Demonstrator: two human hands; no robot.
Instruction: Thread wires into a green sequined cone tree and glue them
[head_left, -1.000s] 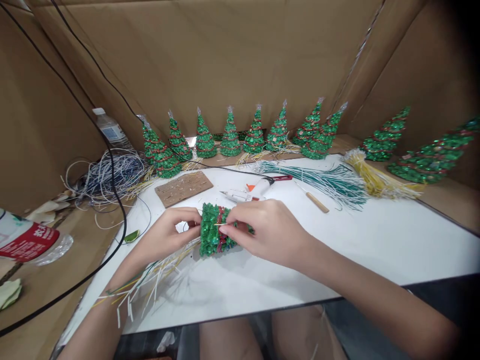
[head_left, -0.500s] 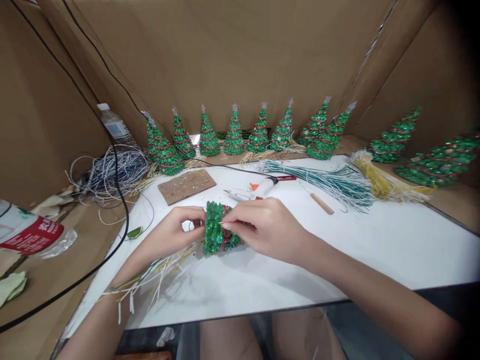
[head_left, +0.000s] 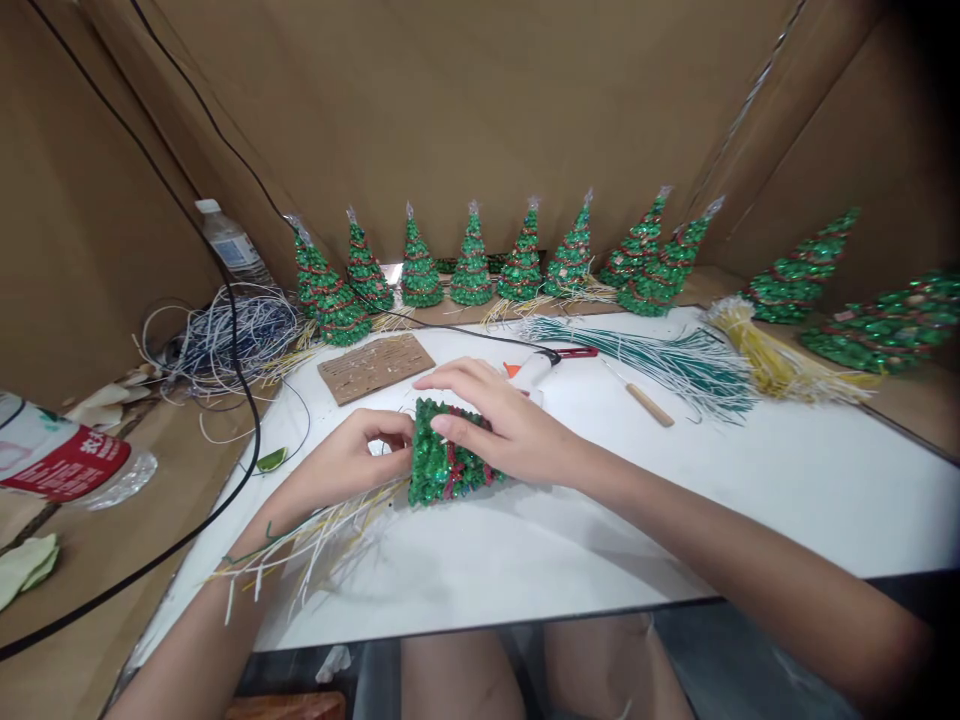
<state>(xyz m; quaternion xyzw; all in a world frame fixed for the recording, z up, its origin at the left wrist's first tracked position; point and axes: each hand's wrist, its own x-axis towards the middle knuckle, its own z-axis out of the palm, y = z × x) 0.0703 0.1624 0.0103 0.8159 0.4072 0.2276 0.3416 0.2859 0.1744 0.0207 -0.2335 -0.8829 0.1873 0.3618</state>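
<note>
While half a second ago the right hand [head_left: 517,430] pinched a thin pale strand against the small green Christmas tree [head_left: 429,465], its thumb and forefinger now stand well apart, the thumb over the tree's side and the forefinger stretched past the far edge. With that pinch undone, more of the tree's red garland [head_left: 452,468] shows. The tree is on its side between the two hands, above the front part of the white tabletop [head_left: 600,550], its wide end facing the left hand [head_left: 337,465]. The left hand keeps its place at that end, thumb and forefinger curved with a gap between them; their tips are hidden, so whether they clamp the tree cannot be told. White and yellow strands [head_left: 326,540] trail from beside it across the left wrist. The right hand now covers the pointed white tool seen earlier beside the glue gun [head_left: 531,372]. Behind, the cardboard piece [head_left: 375,368] and the row of decorated trees [head_left: 472,270] remain.
</note>
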